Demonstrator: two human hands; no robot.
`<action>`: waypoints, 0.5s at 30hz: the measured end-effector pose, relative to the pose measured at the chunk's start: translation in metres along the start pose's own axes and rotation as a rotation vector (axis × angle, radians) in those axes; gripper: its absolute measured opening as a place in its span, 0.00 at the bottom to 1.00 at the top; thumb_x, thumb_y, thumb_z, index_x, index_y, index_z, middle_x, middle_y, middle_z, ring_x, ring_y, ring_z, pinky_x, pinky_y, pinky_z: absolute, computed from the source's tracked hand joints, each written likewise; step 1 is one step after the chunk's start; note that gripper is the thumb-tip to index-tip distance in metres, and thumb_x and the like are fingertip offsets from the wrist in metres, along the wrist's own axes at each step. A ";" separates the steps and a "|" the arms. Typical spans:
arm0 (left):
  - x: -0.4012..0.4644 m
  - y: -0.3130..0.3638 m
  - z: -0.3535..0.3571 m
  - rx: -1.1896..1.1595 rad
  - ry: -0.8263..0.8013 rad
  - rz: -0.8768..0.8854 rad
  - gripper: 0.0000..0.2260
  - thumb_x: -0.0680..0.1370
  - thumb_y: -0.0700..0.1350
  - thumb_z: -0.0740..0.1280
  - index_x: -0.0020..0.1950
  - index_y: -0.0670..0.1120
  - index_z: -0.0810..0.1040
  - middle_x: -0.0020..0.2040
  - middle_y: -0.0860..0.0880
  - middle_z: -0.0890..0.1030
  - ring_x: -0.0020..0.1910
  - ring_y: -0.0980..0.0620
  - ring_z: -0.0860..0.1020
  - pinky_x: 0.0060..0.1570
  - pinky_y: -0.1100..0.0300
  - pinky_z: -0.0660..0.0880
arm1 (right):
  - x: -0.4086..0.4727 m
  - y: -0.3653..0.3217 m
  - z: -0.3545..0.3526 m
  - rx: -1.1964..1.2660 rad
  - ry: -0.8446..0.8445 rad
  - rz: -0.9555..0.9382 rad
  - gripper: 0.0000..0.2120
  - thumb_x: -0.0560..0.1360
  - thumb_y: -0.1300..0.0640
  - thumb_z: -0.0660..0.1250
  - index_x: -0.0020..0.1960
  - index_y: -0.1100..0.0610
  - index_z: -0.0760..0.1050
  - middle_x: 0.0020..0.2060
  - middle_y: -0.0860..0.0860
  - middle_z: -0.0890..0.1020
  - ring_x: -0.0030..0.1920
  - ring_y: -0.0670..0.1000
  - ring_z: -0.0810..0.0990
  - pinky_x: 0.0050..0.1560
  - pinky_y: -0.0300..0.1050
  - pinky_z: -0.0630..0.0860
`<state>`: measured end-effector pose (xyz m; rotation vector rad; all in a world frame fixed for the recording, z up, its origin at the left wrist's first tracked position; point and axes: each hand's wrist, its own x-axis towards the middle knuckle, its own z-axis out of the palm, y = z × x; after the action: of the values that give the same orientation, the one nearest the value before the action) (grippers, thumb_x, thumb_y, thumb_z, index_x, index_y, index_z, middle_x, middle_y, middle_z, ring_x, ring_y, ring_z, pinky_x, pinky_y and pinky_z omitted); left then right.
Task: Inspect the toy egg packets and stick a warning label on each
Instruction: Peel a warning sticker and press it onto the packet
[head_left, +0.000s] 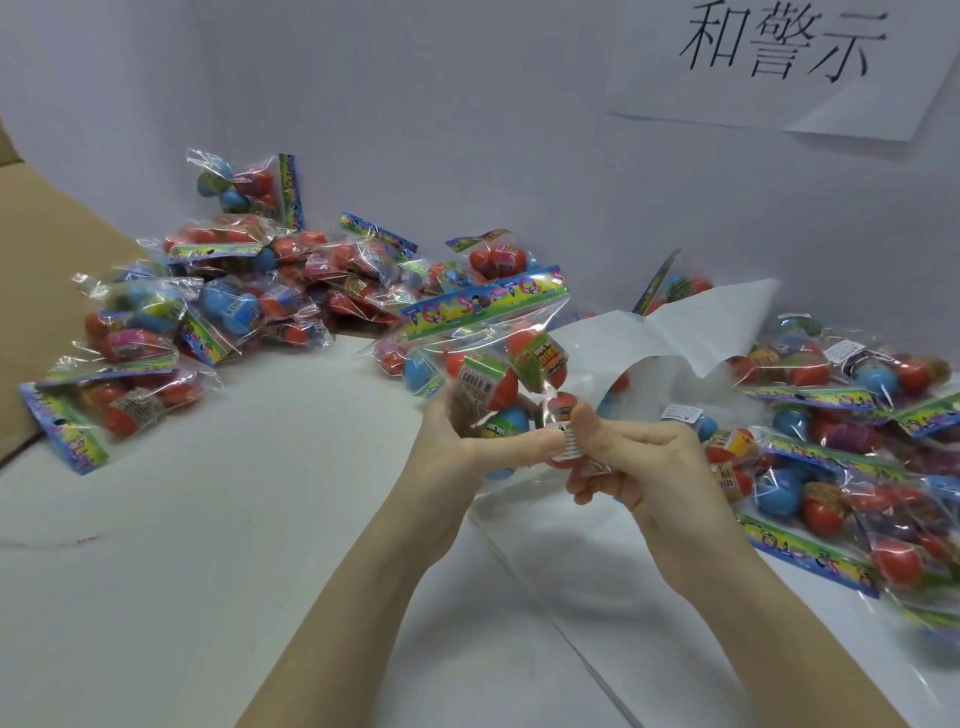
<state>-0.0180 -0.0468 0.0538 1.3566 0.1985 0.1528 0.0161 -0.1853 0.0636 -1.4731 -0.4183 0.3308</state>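
Note:
I hold one clear toy egg packet (493, 358) above the white table, its colourful header card up and red and blue eggs inside. My left hand (467, 441) grips the packet from below, thumb across its front. My right hand (639, 467) pinches the packet's lower right part, thumb pressing a small white warning label (567, 441) onto the plastic. A pile of packets (218, 312) lies at the left and back. More packets (852, 447) lie at the right, some with white labels on them.
A white label backing sheet (675, 332) curls up behind the held packet. A large clear plastic sheet (597, 571) lies on the white table (208, 545) under my right forearm. A cardboard box (47, 270) stands at the far left. A paper sign (779, 62) hangs on the wall.

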 end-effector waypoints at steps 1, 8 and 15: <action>0.000 0.000 0.000 -0.003 -0.005 -0.004 0.40 0.53 0.38 0.79 0.63 0.42 0.71 0.57 0.41 0.79 0.57 0.42 0.78 0.60 0.49 0.74 | 0.000 0.001 -0.001 0.047 -0.011 0.037 0.14 0.60 0.47 0.67 0.31 0.57 0.83 0.25 0.51 0.80 0.25 0.46 0.75 0.27 0.35 0.73; 0.000 0.000 -0.002 -0.042 -0.051 0.054 0.26 0.57 0.39 0.74 0.55 0.43 0.76 0.45 0.47 0.84 0.46 0.47 0.82 0.48 0.57 0.78 | 0.002 0.002 -0.004 0.017 -0.016 0.021 0.19 0.63 0.44 0.65 0.41 0.58 0.83 0.28 0.51 0.81 0.26 0.48 0.78 0.27 0.37 0.75; -0.001 -0.002 -0.010 0.040 -0.121 0.102 0.31 0.57 0.42 0.75 0.60 0.42 0.75 0.54 0.43 0.82 0.53 0.45 0.81 0.51 0.55 0.78 | 0.003 0.005 -0.004 -0.165 0.014 -0.046 0.17 0.60 0.39 0.74 0.44 0.46 0.82 0.41 0.44 0.83 0.43 0.45 0.81 0.42 0.34 0.75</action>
<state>-0.0217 -0.0375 0.0502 1.4121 0.0311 0.1518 0.0210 -0.1874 0.0583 -1.6232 -0.4769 0.2534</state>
